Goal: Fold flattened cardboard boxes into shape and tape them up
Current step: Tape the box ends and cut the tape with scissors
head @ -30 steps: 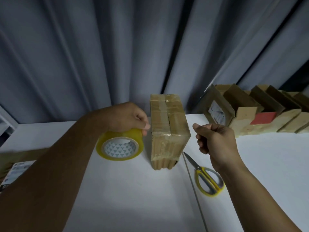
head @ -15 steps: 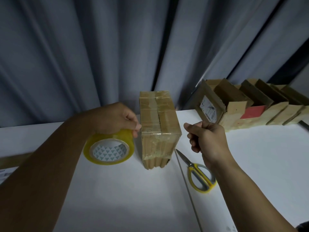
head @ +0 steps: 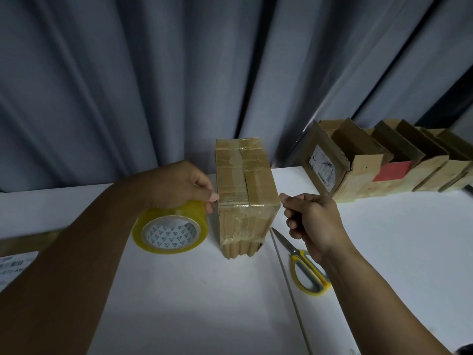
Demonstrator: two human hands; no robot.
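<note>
Left grip (head: 179, 185): curled over the tape roll (head: 170, 230), left of the box (head: 245, 190).
Right grip (head: 311, 221): fingers curled by box's right edge; contents unclear.
Scissors (head: 304, 267): on surface (head: 204, 303), right.

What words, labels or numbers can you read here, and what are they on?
White label on the open box: too blurred to read.
Label sheet at the left edge: barcodes and print, too blurred to read.
Tape roll core: triangle pattern only, no words.

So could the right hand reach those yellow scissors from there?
Probably yes: the scissors lie uncovered on the table just beneath the right hand, though its curled fingers would have to open first.
</note>
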